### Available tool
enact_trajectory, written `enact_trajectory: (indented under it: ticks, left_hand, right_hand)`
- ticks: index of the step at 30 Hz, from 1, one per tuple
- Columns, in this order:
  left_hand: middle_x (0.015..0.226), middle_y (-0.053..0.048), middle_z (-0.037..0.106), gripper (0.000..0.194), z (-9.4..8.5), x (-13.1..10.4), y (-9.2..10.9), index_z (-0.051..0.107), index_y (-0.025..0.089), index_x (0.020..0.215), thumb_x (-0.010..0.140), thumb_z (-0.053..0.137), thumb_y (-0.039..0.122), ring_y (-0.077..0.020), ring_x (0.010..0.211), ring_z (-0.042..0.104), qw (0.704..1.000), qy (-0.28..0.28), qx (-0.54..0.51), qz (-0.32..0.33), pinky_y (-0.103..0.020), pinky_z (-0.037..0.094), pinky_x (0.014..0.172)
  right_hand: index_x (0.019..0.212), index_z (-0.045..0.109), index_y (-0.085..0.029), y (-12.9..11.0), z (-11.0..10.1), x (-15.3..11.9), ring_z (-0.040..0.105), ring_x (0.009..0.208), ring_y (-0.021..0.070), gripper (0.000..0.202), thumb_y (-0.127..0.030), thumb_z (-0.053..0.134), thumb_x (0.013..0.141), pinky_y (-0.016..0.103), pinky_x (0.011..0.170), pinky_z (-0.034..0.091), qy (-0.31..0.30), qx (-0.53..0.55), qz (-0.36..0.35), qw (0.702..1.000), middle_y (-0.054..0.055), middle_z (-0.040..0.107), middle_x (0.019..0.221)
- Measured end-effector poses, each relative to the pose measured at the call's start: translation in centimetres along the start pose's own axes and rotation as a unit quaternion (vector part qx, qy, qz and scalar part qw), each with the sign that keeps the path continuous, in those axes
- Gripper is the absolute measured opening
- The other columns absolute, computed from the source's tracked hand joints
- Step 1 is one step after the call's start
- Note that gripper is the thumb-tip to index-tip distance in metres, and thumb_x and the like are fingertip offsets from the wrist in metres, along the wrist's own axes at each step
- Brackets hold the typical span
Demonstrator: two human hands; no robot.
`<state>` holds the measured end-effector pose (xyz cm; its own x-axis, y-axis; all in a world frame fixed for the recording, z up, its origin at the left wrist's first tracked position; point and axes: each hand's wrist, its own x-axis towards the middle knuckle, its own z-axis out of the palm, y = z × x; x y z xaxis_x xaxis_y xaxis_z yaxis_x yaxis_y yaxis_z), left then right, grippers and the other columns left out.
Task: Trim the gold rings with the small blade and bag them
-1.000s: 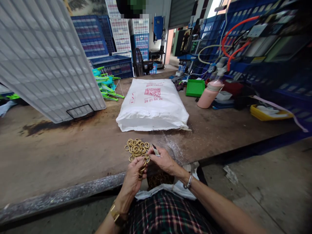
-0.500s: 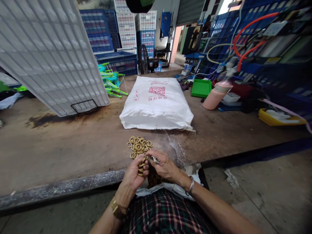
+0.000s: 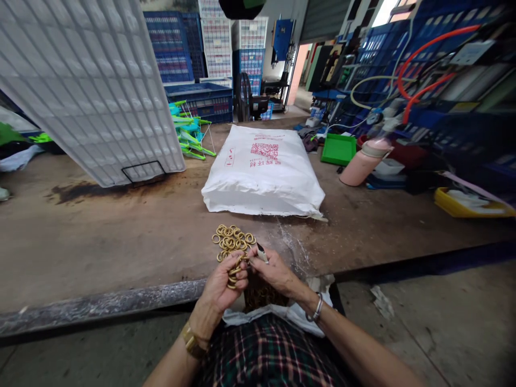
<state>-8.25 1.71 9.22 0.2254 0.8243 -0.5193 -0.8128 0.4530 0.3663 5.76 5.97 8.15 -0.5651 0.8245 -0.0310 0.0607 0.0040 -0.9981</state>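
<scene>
Several brass-coloured rings (image 3: pixel 234 277) are gathered in my left hand (image 3: pixel 221 285), its fingers curled round them. Beside it, my right hand (image 3: pixel 278 274) grips a small knife (image 3: pixel 262 253) with a pale metal body and a dark tip pointing up. The right fingertips meet a ring at the left fingers; whether they pinch it I cannot tell. Just beyond both hands, a loose pile of brass-coloured rings (image 3: pixel 229 239) lies on the table. Below my hands, an open white bag (image 3: pixel 278 310) at my lap holds more small brownish pieces, in shadow.
A full white sack (image 3: pixel 262 177) with red print lies across the wooden table (image 3: pixel 141 236). A tall white plastic crate (image 3: pixel 121 97) stands tilted at left. To the right are a green tray (image 3: pixel 338 149), a pink bottle (image 3: pixel 363 164) and a yellow tray (image 3: pixel 463 204).
The knife in my right hand has turned more upright, its dark tip now showing. My left hand still holds its rings. The whole view has shifted slightly.
</scene>
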Motion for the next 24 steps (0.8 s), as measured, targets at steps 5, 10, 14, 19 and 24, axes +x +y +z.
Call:
enact_trajectory:
  ticks: [5, 10, 14, 19, 24]
  left_hand:
    - [0.054, 0.005, 0.046, 0.015, -0.4, 0.0, 0.1, 0.052, 0.014, 0.083, 0.076, 0.061, 0.024, -0.0006, 0.036, 0.035, 0.999, -0.023, 0.022, -0.018, -0.010, 0.021, 0.033]
    - [0.053, 0.006, 0.049, 0.032, -0.4, -0.4, -0.2, 0.049, 0.017, 0.074, 0.068, 0.068, 0.042, -0.0016, 0.035, 0.036, 0.977, 0.030, 0.198, 0.073, -0.012, 0.021, 0.032]
    - [0.054, 0.006, 0.052, 0.031, -0.4, -0.5, -0.6, 0.049, 0.017, 0.073, 0.068, 0.067, 0.042, -0.0027, 0.037, 0.038, 0.959, 0.042, 0.256, 0.110, -0.013, 0.024, 0.033]
    - [0.055, 0.005, 0.053, 0.033, -0.4, -0.4, -1.2, 0.051, 0.016, 0.074, 0.065, 0.069, 0.042, -0.0030, 0.038, 0.041, 0.967, 0.049, 0.220, 0.119, -0.014, 0.026, 0.035]
    - [0.058, 0.004, 0.053, 0.034, -0.4, -0.4, -1.7, 0.049, 0.016, 0.070, 0.064, 0.071, 0.040, -0.0030, 0.040, 0.041, 0.975, 0.025, 0.187, 0.114, -0.014, 0.027, 0.035]
  right_hand:
    - [0.073, 0.047, -0.018, -0.2, -0.3, 0.1, 0.035, 0.054, 0.0078, 0.022, -0.039, 0.048, 0.081, 0.019, 0.052, 0.030, -0.023, 0.000, 0.010, 1.000, -0.005, 0.041, 0.060]
    - [0.072, 0.049, -0.017, -0.9, -0.4, 0.1, 0.039, 0.058, 0.0085, 0.018, -0.032, 0.047, 0.082, 0.020, 0.055, 0.032, -0.048, -0.053, 0.010, 0.997, -0.004, 0.046, 0.063]
    - [0.071, 0.048, -0.017, -1.1, -0.1, 0.2, 0.039, 0.058, 0.0082, 0.019, -0.032, 0.048, 0.082, 0.020, 0.056, 0.032, -0.030, -0.074, 0.011, 0.997, -0.005, 0.047, 0.062]
    - [0.065, 0.046, -0.017, -1.3, 0.6, 0.3, 0.040, 0.057, 0.0090, 0.026, -0.038, 0.047, 0.081, 0.021, 0.055, 0.032, 0.021, -0.107, 0.019, 0.994, -0.004, 0.048, 0.060]
    - [0.071, 0.047, -0.017, -1.0, 0.6, 0.4, 0.040, 0.055, 0.0089, 0.026, -0.039, 0.042, 0.085, 0.021, 0.053, 0.033, 0.027, -0.106, 0.014, 0.994, -0.004, 0.049, 0.060]
